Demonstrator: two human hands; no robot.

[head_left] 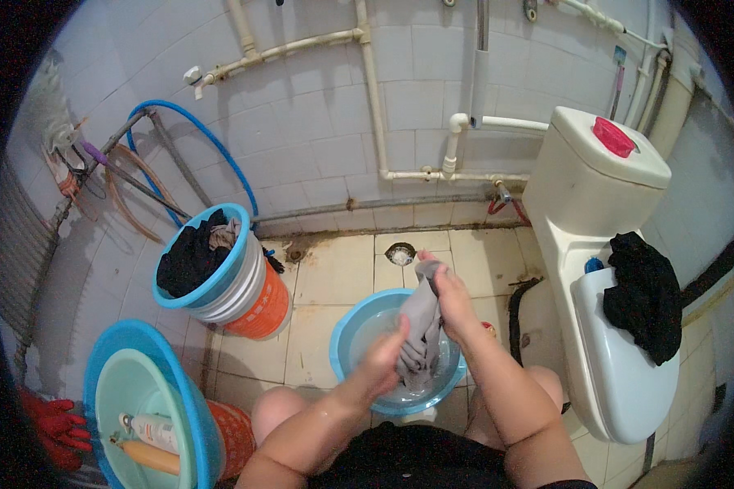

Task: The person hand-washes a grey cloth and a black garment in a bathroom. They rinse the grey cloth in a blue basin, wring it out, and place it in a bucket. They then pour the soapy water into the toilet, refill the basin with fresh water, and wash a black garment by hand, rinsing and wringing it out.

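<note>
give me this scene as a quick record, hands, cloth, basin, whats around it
left hand: grips the lower part of the grey cloth
right hand: holds its upper part
cloth position: between the hands, over the blue basin
basin: on the floor, with cloudy water inside
to the left: bucket topped with dark clothes; pale green basin holding bottles
to the right: toilet, lid down, black cloth on it
beyond the basin: floor drain
</note>
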